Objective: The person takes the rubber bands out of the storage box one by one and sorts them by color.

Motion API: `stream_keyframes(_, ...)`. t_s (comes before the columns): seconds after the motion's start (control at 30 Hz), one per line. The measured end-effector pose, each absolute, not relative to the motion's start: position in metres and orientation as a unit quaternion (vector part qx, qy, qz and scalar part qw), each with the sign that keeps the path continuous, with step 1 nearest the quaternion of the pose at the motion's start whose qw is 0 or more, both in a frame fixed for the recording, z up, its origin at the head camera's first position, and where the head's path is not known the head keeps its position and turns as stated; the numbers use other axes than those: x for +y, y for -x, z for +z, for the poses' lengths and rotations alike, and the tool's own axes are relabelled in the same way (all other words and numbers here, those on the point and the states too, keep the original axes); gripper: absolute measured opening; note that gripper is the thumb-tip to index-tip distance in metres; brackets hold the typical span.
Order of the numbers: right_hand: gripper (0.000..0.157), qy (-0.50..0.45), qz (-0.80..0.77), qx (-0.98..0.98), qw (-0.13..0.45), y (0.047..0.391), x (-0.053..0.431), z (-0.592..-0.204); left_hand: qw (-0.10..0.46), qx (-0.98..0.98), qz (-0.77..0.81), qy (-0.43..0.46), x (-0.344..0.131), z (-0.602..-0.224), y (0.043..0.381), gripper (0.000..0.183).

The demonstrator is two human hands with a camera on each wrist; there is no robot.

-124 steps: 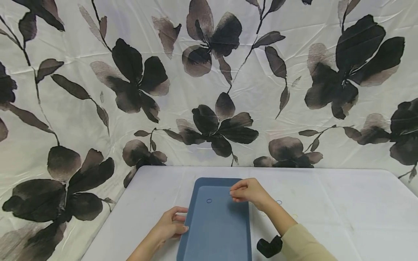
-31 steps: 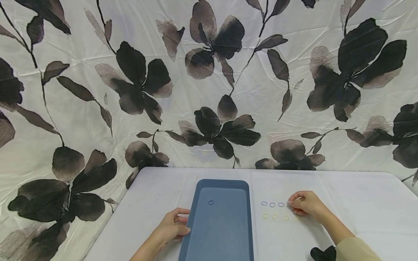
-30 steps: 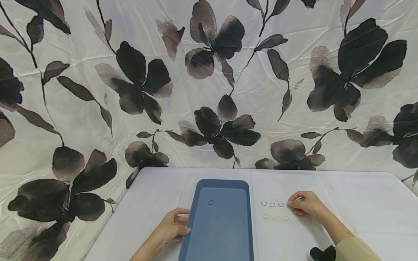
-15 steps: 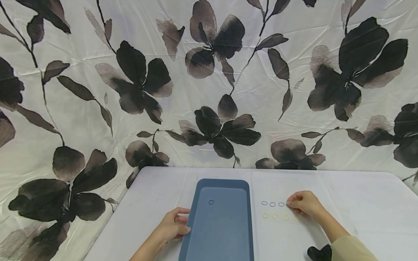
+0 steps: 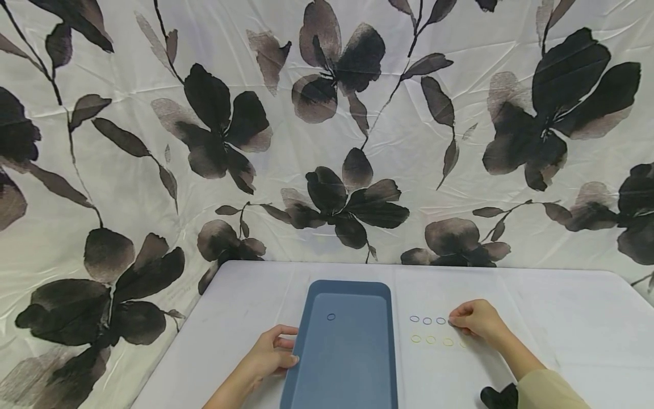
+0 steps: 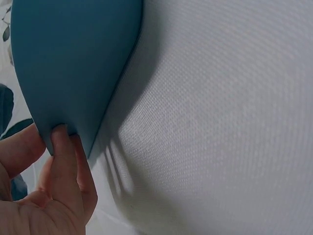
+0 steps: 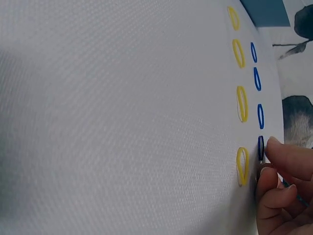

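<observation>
My left hand [image 5: 269,353] grips the left edge of a long blue tray [image 5: 342,363]; in the left wrist view its fingers and thumb pinch the tray's rim [image 6: 73,112]. One small blue rubber band [image 5: 331,317] lies inside the tray near its far end. To the tray's right, my right hand [image 5: 479,319] is down at the table with thumb and fingertips together. In the right wrist view those fingertips are at a blue rubber band [image 7: 261,148], the nearest of a row; the exact contact is partly hidden. The head view hides this band behind the fingers.
Three more blue rubber bands [image 5: 427,321] lie in line to the left of my right hand. A row of several yellow rubber bands [image 5: 431,339] runs parallel, nearer me. A floral cloth [image 5: 327,130] hangs behind the white table [image 5: 577,318].
Since the oldest frame, my right hand has gone from above the tray, with a blue band at its fingertips, to the row's right end. Over the last second it barely shifts. My left hand keeps its grip.
</observation>
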State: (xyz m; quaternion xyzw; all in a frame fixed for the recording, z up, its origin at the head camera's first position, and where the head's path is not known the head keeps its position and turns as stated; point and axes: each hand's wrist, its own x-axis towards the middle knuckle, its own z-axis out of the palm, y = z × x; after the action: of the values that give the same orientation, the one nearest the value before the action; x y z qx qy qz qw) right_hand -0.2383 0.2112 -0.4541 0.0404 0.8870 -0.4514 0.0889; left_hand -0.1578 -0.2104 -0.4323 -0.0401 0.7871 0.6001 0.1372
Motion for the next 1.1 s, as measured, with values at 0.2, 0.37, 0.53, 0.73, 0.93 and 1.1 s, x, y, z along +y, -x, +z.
stream_keyframes(0.2,0.008,-0.027,-0.457,0.884,0.089,0.24,0.212,-0.45,0.135,0.79,0.597,0.045,-0.211,-0.434,0.158,0.06)
stream_keyframes(0.37,0.011,-0.019,-0.463,0.882,0.088,0.242,0.21,-0.442,0.137,0.789,0.597,0.045,-0.21,-0.433,0.158,0.06)
stream_keyframes(0.53,0.012,-0.017,-0.465,0.881,0.086,0.247,0.202,-0.433,0.145,0.785,0.601,0.041,-0.211,-0.433,0.157,0.06)
stream_keyframes(0.73,0.015,-0.002,-0.474,0.876,0.09,0.252,0.189,-0.42,0.149,0.784,0.601,0.042,-0.211,-0.434,0.158,0.06)
stream_keyframes(0.93,0.021,0.034,-0.479,0.872,0.096,0.256,0.173,-0.406,0.146,0.786,0.599,0.039,-0.211,-0.433,0.158,0.06)
stream_keyframes(1.1,0.02,0.066,-0.489,0.864,0.105,0.258,0.158,-0.398,0.145,0.787,0.599,0.04,-0.211,-0.432,0.157,0.06)
